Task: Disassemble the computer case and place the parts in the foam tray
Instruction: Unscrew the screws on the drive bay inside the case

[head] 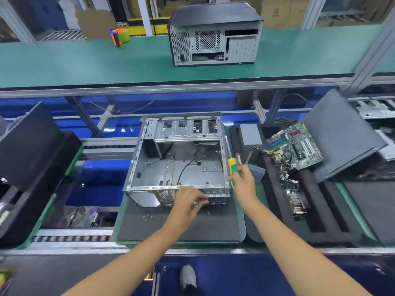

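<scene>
An open grey computer case (pixel 162 167) lies on a dark mat (pixel 177 227) in front of me, its inside mostly bare apart from a few cables. My left hand (pixel 188 199) is at the case's near rear panel, fingers curled; blur hides what they pinch. My right hand (pixel 243 178) grips a yellow-and-green screwdriver (pixel 232 167) beside the case's right wall. The black foam tray (pixel 316 218) to the right carries a green motherboard (pixel 297 146), a cable bundle (pixel 282 167) and a small card (pixel 296 201).
Several loose screws (pixel 147 217) lie on the mat near the case. A second, closed case (pixel 213 37) and an orange-green tape dispenser (pixel 119 36) sit on the upper green shelf. Black foam pieces stand at the left (pixel 27 159). A dark side panel (pixel 342 135) leans at the right.
</scene>
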`<control>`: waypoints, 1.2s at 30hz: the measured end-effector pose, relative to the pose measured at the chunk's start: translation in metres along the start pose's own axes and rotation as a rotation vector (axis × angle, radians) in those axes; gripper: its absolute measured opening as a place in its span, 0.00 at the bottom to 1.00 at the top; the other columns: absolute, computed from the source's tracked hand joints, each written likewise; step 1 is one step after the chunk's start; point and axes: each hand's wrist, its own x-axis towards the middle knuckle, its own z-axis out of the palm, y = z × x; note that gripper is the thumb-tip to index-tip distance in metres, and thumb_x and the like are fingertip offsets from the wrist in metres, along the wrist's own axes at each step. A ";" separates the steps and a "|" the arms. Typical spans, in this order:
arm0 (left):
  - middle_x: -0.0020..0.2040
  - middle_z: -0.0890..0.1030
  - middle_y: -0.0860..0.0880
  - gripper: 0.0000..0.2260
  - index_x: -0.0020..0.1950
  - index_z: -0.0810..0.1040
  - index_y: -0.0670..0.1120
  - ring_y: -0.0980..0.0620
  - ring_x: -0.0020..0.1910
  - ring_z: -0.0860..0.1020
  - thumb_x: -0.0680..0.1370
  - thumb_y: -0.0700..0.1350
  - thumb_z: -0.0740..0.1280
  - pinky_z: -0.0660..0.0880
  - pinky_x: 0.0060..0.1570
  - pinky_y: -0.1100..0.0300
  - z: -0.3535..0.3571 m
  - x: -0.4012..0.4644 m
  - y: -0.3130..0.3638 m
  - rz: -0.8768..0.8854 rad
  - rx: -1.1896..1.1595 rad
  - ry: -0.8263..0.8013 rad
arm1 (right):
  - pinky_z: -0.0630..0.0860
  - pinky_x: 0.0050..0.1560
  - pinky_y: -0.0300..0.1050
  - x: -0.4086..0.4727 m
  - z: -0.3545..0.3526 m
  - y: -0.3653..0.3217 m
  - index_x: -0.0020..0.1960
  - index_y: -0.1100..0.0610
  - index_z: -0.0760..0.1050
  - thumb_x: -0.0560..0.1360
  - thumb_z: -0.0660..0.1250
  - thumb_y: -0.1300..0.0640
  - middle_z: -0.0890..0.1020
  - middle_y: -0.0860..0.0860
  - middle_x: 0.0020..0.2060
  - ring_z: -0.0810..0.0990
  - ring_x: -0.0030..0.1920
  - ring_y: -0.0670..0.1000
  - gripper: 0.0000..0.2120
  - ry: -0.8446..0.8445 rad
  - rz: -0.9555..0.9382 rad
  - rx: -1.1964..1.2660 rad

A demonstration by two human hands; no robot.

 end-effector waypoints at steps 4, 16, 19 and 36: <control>0.46 0.80 0.56 0.04 0.49 0.82 0.46 0.53 0.49 0.73 0.77 0.41 0.75 0.72 0.55 0.56 0.032 -0.040 0.000 -0.270 -0.018 -0.050 | 0.64 0.37 0.47 -0.014 -0.015 0.027 0.46 0.58 0.68 0.77 0.62 0.65 0.77 0.55 0.40 0.71 0.36 0.51 0.04 0.043 0.077 -0.013; 0.49 0.84 0.43 0.05 0.52 0.84 0.39 0.46 0.49 0.81 0.77 0.36 0.73 0.76 0.54 0.54 0.073 -0.024 -0.007 -0.783 -0.076 -0.128 | 0.64 0.37 0.46 -0.040 -0.022 0.115 0.51 0.59 0.66 0.79 0.63 0.66 0.71 0.56 0.46 0.69 0.40 0.52 0.06 0.043 0.357 -0.212; 0.49 0.84 0.44 0.06 0.54 0.84 0.40 0.46 0.49 0.81 0.77 0.37 0.73 0.77 0.54 0.53 0.074 -0.022 -0.011 -0.790 -0.053 -0.164 | 0.68 0.45 0.48 -0.036 -0.012 0.121 0.53 0.60 0.66 0.79 0.63 0.66 0.74 0.59 0.53 0.73 0.51 0.58 0.06 0.047 0.335 -0.310; 0.45 0.83 0.60 0.10 0.51 0.80 0.58 0.60 0.46 0.80 0.83 0.60 0.61 0.76 0.47 0.62 0.033 -0.011 -0.002 -0.493 -0.236 -0.258 | 0.64 0.65 0.56 -0.016 0.013 0.091 0.66 0.50 0.71 0.74 0.64 0.57 0.69 0.54 0.63 0.65 0.66 0.57 0.21 0.121 0.209 -0.329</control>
